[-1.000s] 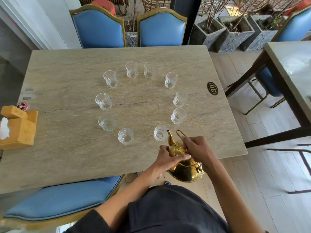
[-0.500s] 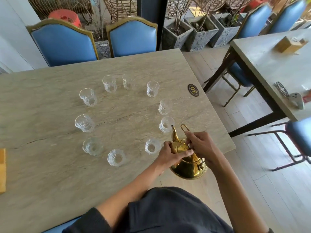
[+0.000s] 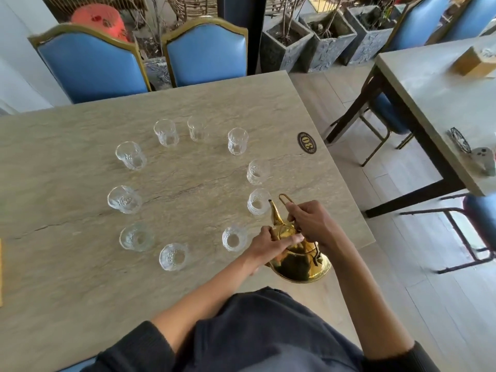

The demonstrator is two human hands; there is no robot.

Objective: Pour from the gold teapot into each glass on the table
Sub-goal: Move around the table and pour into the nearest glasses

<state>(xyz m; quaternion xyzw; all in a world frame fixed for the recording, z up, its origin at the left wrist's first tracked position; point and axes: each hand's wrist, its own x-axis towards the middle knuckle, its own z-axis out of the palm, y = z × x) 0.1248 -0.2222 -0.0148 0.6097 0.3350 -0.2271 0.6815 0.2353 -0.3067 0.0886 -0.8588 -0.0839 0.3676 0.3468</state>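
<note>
Ten clear glasses form a ring on the stone-pattern tabletop. Nearest, at the ring's 4 o'clock edge, the gold teapot hangs over the near tabletop edge, tipped with its spout toward 11 o'clock. The left hand lies on the lid, index finger extended across it, remaining fingers curled against the body. The right hand is closed on the raised wire handle, wrist bent downward. Both forearms and the pot partly mask the tabletop edge. The spout tip sits just beside the rim of the 3 o'clock glass; no stream is discernible. The 5 o'clock glass stands just left of the left hand. The 6 o'clock glass and the remaining glasses look empty; contents cannot be confirmed. Farther, a black oval number plate marked 30 lies at 1 o'clock. Two blue chairs stand at 12 o'clock.
</note>
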